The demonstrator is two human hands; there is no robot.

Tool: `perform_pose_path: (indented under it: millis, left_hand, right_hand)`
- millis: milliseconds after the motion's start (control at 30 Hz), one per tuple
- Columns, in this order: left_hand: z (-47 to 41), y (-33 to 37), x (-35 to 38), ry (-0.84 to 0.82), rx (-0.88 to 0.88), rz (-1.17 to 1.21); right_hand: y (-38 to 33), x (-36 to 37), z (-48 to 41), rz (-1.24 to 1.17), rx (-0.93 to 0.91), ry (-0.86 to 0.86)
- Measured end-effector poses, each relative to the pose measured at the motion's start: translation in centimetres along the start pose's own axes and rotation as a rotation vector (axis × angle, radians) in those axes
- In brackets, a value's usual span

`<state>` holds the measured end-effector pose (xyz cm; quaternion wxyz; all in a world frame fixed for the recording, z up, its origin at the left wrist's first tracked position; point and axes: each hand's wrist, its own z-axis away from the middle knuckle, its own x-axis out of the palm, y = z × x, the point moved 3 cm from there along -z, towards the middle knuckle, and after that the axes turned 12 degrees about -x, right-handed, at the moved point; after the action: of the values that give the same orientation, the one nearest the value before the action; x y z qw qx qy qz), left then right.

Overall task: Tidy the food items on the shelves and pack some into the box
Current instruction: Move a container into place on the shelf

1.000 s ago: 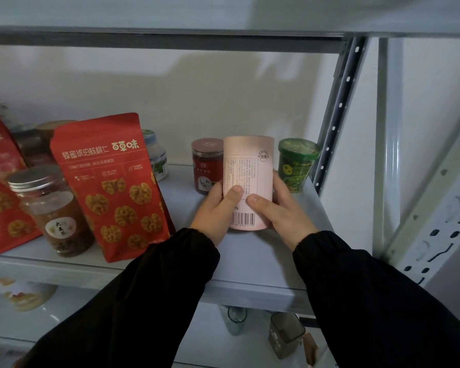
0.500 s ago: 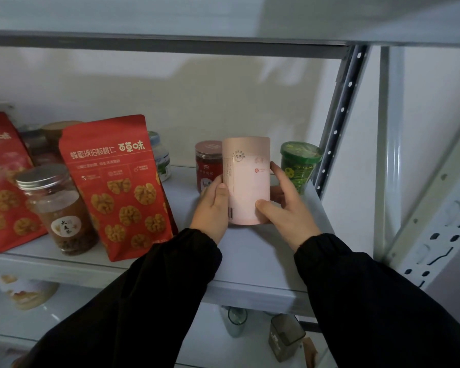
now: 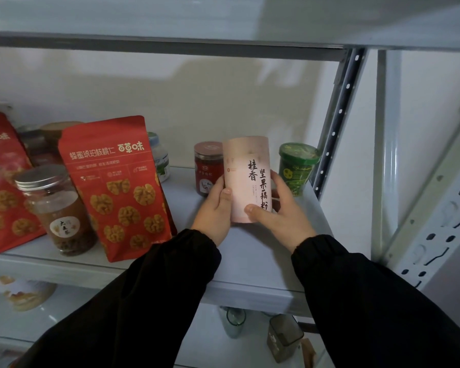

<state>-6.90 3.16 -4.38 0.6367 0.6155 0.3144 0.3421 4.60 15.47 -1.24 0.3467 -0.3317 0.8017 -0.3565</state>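
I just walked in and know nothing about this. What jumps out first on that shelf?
First, the pale pink canister with large dark lettering, held upright between the left hand and right hand at the middle of the shelf. To its left stands a bright red snack pouch printed with walnuts, with a brown-filled jar beside it. A green cup sits in the right back corner.
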Motion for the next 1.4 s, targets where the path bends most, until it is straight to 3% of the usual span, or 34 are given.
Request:
perform_pose_path:
  millis: [233,433,533,600,667,800,867,1100,1400]
  left_hand:
    - [1.4,1.9,0.1,0.058,0.067,-0.204]
    - [1.2,1.5,0.5,0.034,0.034,-0.695]
    - [2.1,1.1,1.0,0.057,-0.075,-1.164]
    - [3.1,0.7,1.1,0.034,-0.069,-1.349]
    - [4.2,0.1,0.6,-0.015,-0.054,-1.390]
    - [5.6,-0.3,-1.0,-0.105,-0.048,-1.491]
    - [5.8,-0.4,-1.2,-0.116,-0.040,-1.505]
    - [5.7,-0.3,-1.2,-0.116,-0.042,-1.480]
    - [5.7,-0.3,-1.3,-0.115,-0.039,-1.488]
  right_hand:
    - [1.1,0.0,-0.3,0.103,-0.034,0.045]
    - [2.2,0.2,-0.3,0.309,0.066,0.042]
    - [2.6,0.1,-0.2,0.384,0.170,0.044]
    - [2.6,-0.1,-0.1,0.447,0.194,0.086]
    - [2.4,-0.1,0.1,0.570,0.159,0.027]
    - [2.7,1.3,0.9,0.676,0.144,-0.330]
    - [3.0,1.7,0.6,0.786,0.137,-0.422]
    - [3.5,2.4,-2.0,0.915,0.187,-0.500]
    - [5.4,2.8,-4.7,0.902,0.195,-0.487]
